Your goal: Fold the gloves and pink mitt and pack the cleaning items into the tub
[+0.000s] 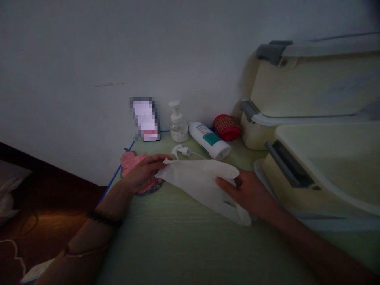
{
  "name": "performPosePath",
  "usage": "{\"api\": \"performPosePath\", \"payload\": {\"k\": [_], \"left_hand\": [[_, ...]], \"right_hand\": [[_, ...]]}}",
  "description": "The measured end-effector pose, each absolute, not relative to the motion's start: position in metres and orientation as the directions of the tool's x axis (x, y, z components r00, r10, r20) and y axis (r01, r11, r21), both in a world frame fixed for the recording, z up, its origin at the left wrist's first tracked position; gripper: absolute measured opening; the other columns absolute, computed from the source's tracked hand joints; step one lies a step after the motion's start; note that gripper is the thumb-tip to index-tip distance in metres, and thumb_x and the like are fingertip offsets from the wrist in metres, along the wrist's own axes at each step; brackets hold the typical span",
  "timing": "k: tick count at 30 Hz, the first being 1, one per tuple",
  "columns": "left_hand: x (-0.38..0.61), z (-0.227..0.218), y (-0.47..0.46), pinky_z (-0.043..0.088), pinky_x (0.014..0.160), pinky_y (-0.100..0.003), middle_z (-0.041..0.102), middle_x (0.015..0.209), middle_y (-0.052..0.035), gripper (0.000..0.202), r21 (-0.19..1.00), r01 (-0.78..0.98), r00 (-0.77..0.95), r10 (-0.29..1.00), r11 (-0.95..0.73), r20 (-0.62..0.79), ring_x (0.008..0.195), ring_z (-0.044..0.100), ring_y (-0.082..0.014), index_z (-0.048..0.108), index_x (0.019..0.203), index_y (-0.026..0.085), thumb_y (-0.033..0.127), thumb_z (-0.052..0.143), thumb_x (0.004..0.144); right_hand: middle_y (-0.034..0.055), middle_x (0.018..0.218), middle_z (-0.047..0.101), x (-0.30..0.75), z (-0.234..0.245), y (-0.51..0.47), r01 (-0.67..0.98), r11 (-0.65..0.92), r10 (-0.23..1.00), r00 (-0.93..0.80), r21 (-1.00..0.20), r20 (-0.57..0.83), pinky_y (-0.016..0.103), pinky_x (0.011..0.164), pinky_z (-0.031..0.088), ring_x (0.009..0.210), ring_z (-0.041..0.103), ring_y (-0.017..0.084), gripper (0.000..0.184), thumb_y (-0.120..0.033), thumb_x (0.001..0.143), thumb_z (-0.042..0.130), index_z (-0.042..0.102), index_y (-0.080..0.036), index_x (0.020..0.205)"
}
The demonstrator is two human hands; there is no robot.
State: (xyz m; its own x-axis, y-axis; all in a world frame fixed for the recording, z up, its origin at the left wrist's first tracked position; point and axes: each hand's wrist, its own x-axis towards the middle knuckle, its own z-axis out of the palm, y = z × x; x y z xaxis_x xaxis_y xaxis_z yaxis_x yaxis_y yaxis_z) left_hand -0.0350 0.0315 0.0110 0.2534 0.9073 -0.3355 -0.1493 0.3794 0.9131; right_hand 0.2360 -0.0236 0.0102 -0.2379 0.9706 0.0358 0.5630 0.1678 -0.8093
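Observation:
A white glove [196,180] is stretched between my two hands above the green tabletop [166,237]. My left hand [145,172] pinches the cuff end at its left. At the other end, my right hand [249,190] grips the glove with the thumb on top, near its fingers; the rest of that hand's fingers are partly hidden behind it. Just beyond the glove lies a white pump head [181,150] with a thin tube. Pink knitted cloth [130,161] lies under and behind my left hand.
A clear pump bottle [179,128] stands by the wall, with a white bottle [209,139] lying beside it. A red woven object [226,127] sits behind. Cream storage boxes [311,87] stand at the right. A phone-like screen [146,118], blurred out, leans on the wall.

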Motion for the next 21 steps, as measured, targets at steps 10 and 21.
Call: {"api": "performPosePath", "payload": {"k": [10,21], "left_hand": [[-0.0331,0.0042,0.0358,0.055,0.057,-0.020,0.064,0.072,-0.0048,0.016,0.885,-0.248,0.167,0.918,0.393,-0.361,0.060,0.062,-0.0112,0.062,0.086,0.010,0.004,0.047,0.082],[-0.0274,0.0112,0.0316,0.053,0.069,-0.019,0.068,0.081,-0.0068,0.021,0.903,-0.219,0.291,0.909,0.368,-0.300,0.074,0.064,-0.0129,0.063,0.088,0.010,0.001,0.047,0.078]], "right_hand": [[0.0033,0.089,0.065,0.2324,0.0063,-0.0236,0.446,0.100,0.954,-0.298,-0.889,-0.042,0.027,0.059,0.048,0.069,0.061,0.016,0.039,-0.024,0.072,0.060,0.053,-0.020,0.110],[0.0003,0.084,0.055,0.2300,0.0049,-0.0232,0.335,0.156,0.965,-0.252,-0.929,0.072,0.024,0.063,0.048,0.073,0.057,0.012,0.017,-0.020,0.071,0.061,0.062,-0.019,0.088]]}}
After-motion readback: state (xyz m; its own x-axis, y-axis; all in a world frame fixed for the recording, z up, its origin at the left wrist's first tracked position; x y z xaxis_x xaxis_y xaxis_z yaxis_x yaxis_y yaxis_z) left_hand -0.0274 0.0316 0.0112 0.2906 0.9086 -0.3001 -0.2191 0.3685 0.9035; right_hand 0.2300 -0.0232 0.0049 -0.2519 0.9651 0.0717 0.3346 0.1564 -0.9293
